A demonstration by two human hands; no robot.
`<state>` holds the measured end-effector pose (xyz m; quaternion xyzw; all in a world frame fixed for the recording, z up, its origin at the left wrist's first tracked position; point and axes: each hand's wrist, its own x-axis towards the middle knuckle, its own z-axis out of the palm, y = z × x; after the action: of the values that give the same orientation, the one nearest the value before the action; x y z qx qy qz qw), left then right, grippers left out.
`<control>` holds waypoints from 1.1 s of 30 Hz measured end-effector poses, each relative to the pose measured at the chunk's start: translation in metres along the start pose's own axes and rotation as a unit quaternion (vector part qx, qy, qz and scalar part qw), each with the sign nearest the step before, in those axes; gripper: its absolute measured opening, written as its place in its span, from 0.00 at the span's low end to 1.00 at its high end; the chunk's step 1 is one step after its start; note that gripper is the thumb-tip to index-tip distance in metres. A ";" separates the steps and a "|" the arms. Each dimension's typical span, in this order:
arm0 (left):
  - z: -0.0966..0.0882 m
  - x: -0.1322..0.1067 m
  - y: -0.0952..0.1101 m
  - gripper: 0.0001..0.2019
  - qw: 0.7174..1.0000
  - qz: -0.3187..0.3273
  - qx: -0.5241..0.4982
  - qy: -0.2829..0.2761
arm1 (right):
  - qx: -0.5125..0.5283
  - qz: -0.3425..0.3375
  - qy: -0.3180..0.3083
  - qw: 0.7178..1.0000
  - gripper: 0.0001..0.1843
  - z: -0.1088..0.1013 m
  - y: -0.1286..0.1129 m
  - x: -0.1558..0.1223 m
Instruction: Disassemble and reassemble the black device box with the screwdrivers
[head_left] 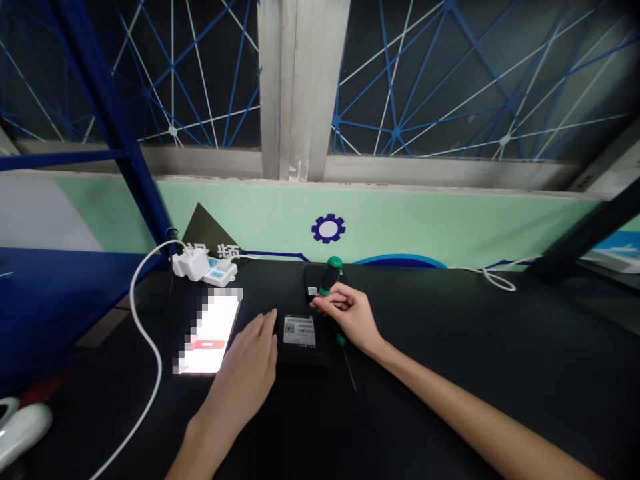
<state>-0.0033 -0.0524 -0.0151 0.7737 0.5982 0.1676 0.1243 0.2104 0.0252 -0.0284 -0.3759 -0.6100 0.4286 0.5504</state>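
Note:
A flat black device [303, 355] with a white printed label lies on the dark table. My left hand [253, 350] rests along its left edge, fingers stretched out and nothing held. Above the device's right side, my right hand [353, 317] is closed around a green-and-black screwdriver [331, 275], its handle end pointing up. The tip of that screwdriver is hidden by the fingers. Below my right hand lies a second screwdriver [349, 365], thin-shafted, with part of its green handle covered by the hand. Behind the first device sits another black box [310, 277] with a small white label.
A lit phone [213, 333], partly pixelated, lies left of my left hand. Behind it are a power strip [220, 272] and a white charger [191, 264], with a white cable [159, 360] curving forward. A white object [25, 427] stands at the left edge. The wall [400, 220] bounds the back.

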 end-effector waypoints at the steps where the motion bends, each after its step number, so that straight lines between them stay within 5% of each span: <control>1: 0.000 0.000 0.000 0.28 1.000 -0.001 -0.001 0.000 | -0.001 0.001 -0.001 1.000 0.19 0.000 0.000 0.000; 33: 0.002 -0.001 -0.001 0.27 1.000 0.002 -0.018 0.014 | -0.007 -0.002 0.001 1.000 0.18 0.000 0.001 0.000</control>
<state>-0.0037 -0.0529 -0.0177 0.7701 0.5953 0.1893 0.1291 0.2101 0.0259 -0.0291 -0.3788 -0.6128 0.4229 0.5497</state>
